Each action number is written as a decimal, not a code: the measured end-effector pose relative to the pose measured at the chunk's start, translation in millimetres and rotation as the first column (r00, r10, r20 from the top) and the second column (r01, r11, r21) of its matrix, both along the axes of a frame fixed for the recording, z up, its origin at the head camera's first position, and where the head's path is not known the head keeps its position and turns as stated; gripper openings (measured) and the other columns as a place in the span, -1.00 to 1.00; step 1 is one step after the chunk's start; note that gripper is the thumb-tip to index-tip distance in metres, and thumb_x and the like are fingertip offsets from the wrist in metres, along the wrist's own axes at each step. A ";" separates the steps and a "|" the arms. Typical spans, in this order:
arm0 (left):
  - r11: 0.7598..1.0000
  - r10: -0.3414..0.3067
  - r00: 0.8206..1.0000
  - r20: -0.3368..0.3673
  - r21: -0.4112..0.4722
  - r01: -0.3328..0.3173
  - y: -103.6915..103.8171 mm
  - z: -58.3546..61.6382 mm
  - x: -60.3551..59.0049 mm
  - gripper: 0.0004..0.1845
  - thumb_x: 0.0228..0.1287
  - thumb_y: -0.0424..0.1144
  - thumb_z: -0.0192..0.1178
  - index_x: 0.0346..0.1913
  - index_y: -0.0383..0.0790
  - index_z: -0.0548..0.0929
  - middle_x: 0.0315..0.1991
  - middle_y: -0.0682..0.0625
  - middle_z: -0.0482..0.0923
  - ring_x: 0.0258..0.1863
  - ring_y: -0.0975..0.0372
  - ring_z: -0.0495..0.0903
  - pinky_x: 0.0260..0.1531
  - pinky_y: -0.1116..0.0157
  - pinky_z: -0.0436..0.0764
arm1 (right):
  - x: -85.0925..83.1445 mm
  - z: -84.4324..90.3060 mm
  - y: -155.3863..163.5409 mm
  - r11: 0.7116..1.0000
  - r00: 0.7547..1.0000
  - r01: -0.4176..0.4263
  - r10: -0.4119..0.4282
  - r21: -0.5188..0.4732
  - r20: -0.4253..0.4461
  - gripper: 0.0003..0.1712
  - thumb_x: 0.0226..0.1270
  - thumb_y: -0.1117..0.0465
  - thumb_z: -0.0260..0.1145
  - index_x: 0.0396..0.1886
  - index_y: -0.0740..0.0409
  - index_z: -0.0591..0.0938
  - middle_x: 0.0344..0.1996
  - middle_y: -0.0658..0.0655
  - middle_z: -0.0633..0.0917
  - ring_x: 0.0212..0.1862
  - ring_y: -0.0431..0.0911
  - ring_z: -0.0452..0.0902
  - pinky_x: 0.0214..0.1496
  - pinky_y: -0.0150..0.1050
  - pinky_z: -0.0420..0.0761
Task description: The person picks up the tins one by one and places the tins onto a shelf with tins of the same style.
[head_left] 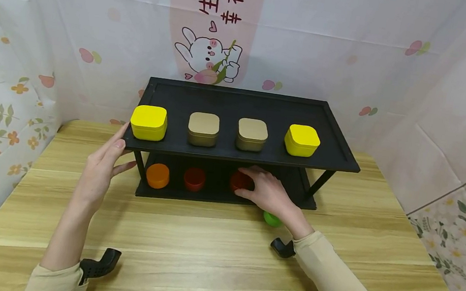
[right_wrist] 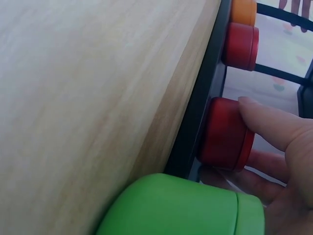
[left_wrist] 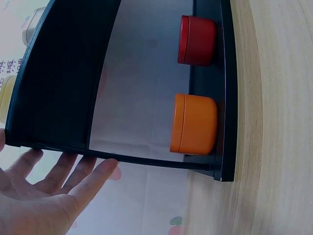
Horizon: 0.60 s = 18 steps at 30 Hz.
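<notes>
A black two-tier shelf [head_left: 239, 101] stands on the wooden table. My right hand [head_left: 269, 190] reaches onto its lower tier and holds a round red lidded tin [right_wrist: 222, 132] between thumb and fingers; the tin stands on the tier. With fairly straight fingers, my left hand [head_left: 97, 168] touches the left end of the shelf, the thumb near the upper tier's front corner. Also on the lower tier are another red tin [head_left: 194, 180] and an orange tin [head_left: 158, 176]. A green tin [right_wrist: 181, 210] is beside the right hand, partly hidden by the forearm in the head view.
Along the upper tier stand two yellow square tins [head_left: 148, 123] [head_left: 302, 141] at the ends and two tan square tins [head_left: 203, 130] [head_left: 252, 135] between them. Behind hangs a printed cloth [head_left: 319, 43]. The wooden table [head_left: 181, 257] extends in front of the shelf.
</notes>
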State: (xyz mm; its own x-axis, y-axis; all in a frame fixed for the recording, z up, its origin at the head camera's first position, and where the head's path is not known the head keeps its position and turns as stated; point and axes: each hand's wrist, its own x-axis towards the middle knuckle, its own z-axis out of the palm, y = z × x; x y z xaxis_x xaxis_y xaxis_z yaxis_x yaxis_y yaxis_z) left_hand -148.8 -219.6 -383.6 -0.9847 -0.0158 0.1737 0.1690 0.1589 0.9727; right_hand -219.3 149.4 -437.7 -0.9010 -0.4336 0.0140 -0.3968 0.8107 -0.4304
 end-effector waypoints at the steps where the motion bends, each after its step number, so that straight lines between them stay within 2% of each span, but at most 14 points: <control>1: 1.000 -0.001 1.000 0.000 -0.002 0.001 0.0 0.0 -0.1 -0.44 0.65 0.13 -0.15 0.61 0.25 0.19 0.68 0.12 0.04 0.62 0.00 0.14 0.04 0.60 0.63 | 0.0 -0.3 0.1 1.000 1.000 0.001 -0.001 -0.001 0.003 -0.28 0.35 -0.10 0.45 0.44 0.01 0.53 0.35 0.19 0.61 0.26 0.11 0.58 0.24 0.11 0.66; 12: 1.000 -0.007 1.000 -0.008 0.013 0.007 -0.3 -0.4 0.3 -0.45 0.66 0.11 -0.14 0.61 0.23 0.19 0.69 0.10 0.03 0.63 -0.02 0.11 0.04 0.60 0.63 | 1.9 1.7 3.8 1.000 0.999 0.010 -0.009 -0.018 0.036 -0.22 0.35 -0.12 0.44 0.50 -0.03 0.47 0.41 0.18 0.56 0.31 0.11 0.56 0.28 0.12 0.64; 18: 1.000 -0.005 1.000 -0.007 0.013 0.005 -0.3 -0.2 0.1 -0.44 0.66 0.11 -0.14 0.61 0.23 0.18 0.69 0.10 0.03 0.62 -0.02 0.12 0.04 0.61 0.62 | 6.0 2.5 15.9 0.999 0.999 0.035 -0.034 -0.042 0.018 -0.18 0.32 -0.17 0.44 0.51 -0.07 0.46 0.35 0.15 0.60 0.18 0.05 0.64 0.15 0.10 0.69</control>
